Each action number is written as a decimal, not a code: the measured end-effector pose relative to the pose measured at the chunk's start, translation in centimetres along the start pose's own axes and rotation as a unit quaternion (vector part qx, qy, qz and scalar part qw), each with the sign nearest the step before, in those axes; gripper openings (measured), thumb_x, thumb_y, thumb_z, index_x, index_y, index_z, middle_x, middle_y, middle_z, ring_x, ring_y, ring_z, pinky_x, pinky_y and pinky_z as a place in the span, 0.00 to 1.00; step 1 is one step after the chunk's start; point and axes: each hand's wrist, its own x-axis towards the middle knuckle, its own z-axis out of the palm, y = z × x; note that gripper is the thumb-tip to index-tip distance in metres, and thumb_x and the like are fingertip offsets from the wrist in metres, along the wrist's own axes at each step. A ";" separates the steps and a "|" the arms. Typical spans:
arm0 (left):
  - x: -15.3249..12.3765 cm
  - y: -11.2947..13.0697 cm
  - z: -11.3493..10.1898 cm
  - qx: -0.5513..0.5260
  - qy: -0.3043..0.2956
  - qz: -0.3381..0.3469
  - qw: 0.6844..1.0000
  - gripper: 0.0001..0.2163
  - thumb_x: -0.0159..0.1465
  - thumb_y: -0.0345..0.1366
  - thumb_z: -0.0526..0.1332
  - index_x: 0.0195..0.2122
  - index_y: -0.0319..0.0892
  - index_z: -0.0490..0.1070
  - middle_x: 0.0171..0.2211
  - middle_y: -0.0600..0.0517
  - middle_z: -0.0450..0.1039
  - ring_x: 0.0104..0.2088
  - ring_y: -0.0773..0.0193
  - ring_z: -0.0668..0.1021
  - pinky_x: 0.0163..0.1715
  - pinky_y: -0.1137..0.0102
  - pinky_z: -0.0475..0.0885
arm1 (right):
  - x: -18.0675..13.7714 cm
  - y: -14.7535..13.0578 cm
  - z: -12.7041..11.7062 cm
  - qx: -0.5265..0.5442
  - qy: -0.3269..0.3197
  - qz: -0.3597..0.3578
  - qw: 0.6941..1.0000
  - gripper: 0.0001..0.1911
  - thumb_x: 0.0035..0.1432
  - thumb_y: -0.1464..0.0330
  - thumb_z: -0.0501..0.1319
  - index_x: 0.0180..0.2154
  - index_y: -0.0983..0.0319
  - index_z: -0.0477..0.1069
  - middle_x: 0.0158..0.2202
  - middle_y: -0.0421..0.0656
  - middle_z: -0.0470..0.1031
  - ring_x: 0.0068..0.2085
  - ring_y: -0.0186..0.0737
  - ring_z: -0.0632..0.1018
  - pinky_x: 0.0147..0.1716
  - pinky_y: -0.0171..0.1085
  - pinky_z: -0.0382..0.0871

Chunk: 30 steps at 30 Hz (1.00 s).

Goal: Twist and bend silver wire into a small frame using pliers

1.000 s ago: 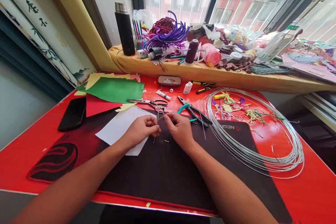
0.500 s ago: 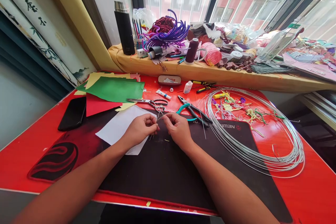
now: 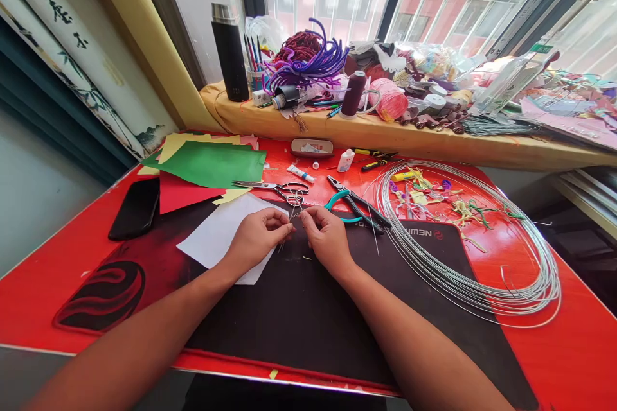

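Over the dark desk mat (image 3: 289,321), my left hand (image 3: 260,236) is closed in a pinch on a small bundle of thin metal wire (image 3: 295,210). Its loops stick up above the fingertips and its loose ends poke out below them. Close beside it, my right hand (image 3: 326,239) pinches the same wire with thumb and forefinger. The fingers cover the middle of the wire. White paper (image 3: 207,241) lies beneath my left hand. Scissors (image 3: 277,187) rest just beyond the hands, and pliers (image 3: 354,202) with dark and teal handles lie past my right hand.
A large coil of silver wire (image 3: 544,270) spreads at the right around coloured scraps (image 3: 424,196). Green paper (image 3: 216,164) and a black phone (image 3: 135,209) lie at the left. A glue tube (image 3: 301,173) and a white bottle (image 3: 346,160) sit at the back, below a cluttered sill (image 3: 231,119).
The wire has turned slightly between my fingertips, and my left fingers have shifted a little along it. The view has moved very slightly; everything else stays in place.
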 end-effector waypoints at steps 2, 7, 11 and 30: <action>0.0 0.0 0.0 0.012 0.012 0.011 1.000 0.14 0.53 0.44 0.73 0.33 0.42 0.75 0.32 0.50 0.81 0.37 0.54 0.85 0.33 0.68 0.78 | 0.0 0.0 0.1 0.011 0.001 0.001 1.000 0.14 0.66 0.57 0.60 0.34 0.60 0.75 0.22 0.38 0.71 0.22 0.37 0.70 0.22 0.35 0.62; -0.2 -0.1 -0.1 0.071 0.039 0.056 0.995 0.11 0.57 0.43 0.72 0.35 0.42 0.76 0.33 0.51 0.81 0.35 0.57 0.84 0.36 0.67 0.77 | 0.0 0.0 0.1 0.025 -0.005 0.006 1.000 0.14 0.66 0.57 0.60 0.34 0.60 0.74 0.22 0.37 0.69 0.21 0.36 0.69 0.22 0.35 0.62; -0.4 -0.2 0.1 0.085 0.045 0.070 0.993 0.10 0.58 0.42 0.71 0.36 0.42 0.76 0.33 0.50 0.81 0.34 0.58 0.83 0.35 0.67 0.77 | 0.0 0.0 0.2 0.029 -0.010 0.012 0.999 0.14 0.67 0.56 0.59 0.35 0.60 0.74 0.21 0.36 0.69 0.20 0.35 0.68 0.21 0.34 0.61; -0.8 0.3 0.6 0.030 -0.032 0.039 0.998 0.13 0.59 0.44 0.67 0.38 0.41 0.72 0.30 0.51 0.80 0.25 0.63 0.79 0.23 0.70 0.70 | 0.3 -0.1 -0.4 0.041 -0.042 0.012 0.998 0.14 0.65 0.57 0.62 0.33 0.61 0.73 0.19 0.34 0.68 0.17 0.32 0.66 0.19 0.33 0.58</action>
